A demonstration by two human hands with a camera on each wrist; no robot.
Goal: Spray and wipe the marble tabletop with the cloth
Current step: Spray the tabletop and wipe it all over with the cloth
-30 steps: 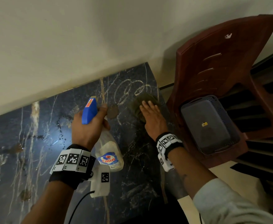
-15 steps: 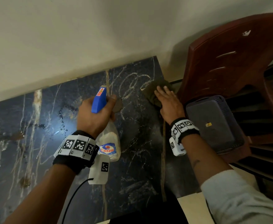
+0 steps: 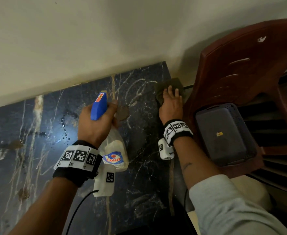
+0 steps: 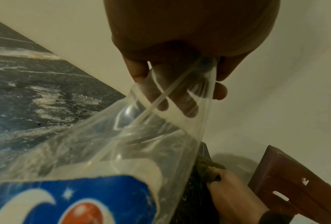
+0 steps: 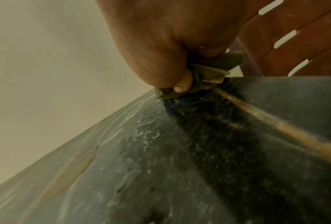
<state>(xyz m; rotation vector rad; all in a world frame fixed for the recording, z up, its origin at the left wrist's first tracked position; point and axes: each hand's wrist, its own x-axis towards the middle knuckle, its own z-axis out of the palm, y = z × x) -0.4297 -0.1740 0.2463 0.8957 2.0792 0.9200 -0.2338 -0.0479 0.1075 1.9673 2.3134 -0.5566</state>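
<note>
r hand [image 3: 170, 106] fingers curled, pinching the cloth [image 3: 169, 89] bunched at the far r corner of the marble tabletop [image 3: 139, 167], overhanging the edge. l hand [image 3: 95, 123] wrapped round spray bottle [image 3: 113, 150], off the top. best: flatten cloth, press evenly, pull strokes back w/ overlap.

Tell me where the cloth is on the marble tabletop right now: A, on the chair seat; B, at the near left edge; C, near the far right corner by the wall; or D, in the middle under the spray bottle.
C: the right hand presses the cloth onto the marble tabletop near its far right corner, next to the wall and the chair, apart from the spray bottle.
</note>
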